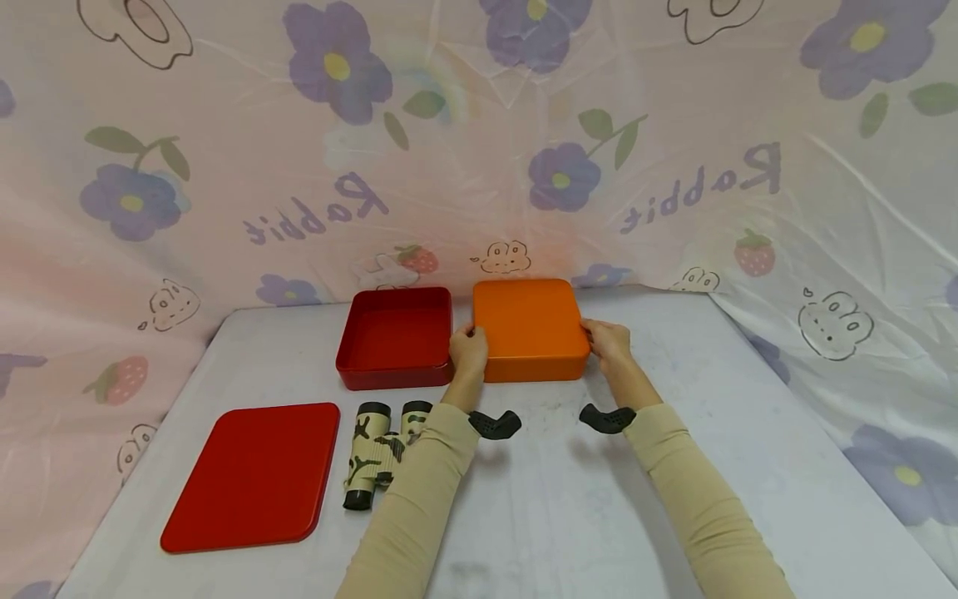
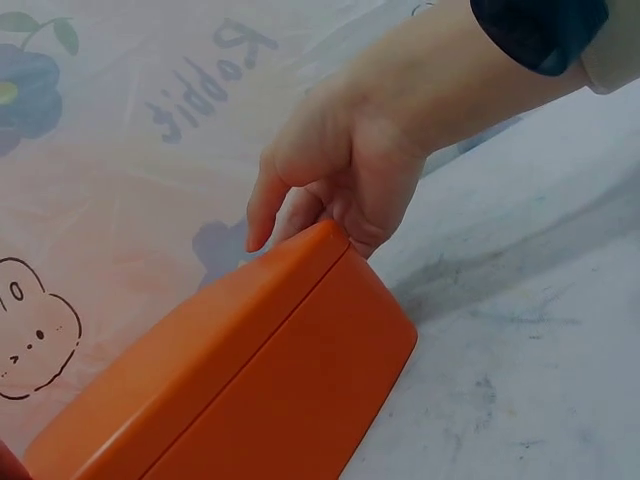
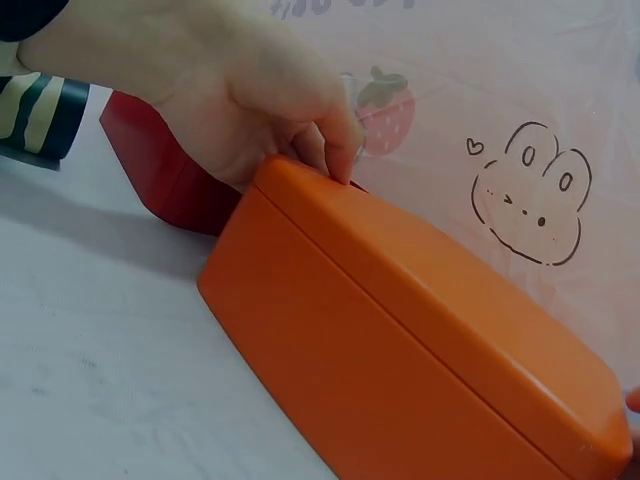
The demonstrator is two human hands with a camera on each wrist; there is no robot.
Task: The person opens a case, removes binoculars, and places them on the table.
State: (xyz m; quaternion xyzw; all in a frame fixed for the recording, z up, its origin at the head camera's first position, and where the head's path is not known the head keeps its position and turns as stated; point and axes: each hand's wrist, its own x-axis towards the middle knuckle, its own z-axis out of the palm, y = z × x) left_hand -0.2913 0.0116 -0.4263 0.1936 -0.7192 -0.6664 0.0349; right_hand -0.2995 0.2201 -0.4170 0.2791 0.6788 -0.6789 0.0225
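A square orange box stands at the back of the table with its orange lid on; a thin seam runs round its side in the right wrist view. My left hand grips the box's left side, and my right hand grips its right side. In the left wrist view the right hand has its fingers bent at the lid's edge. The left hand bends over the far corner in the right wrist view. Some fingertips are hidden behind the box.
Left of the orange box sits an uncovered red box. Its matching flat red lid lies on the white table at the left. Camouflage binoculars lie beside my left forearm, partly covered by the sleeve. A patterned curtain hangs behind.
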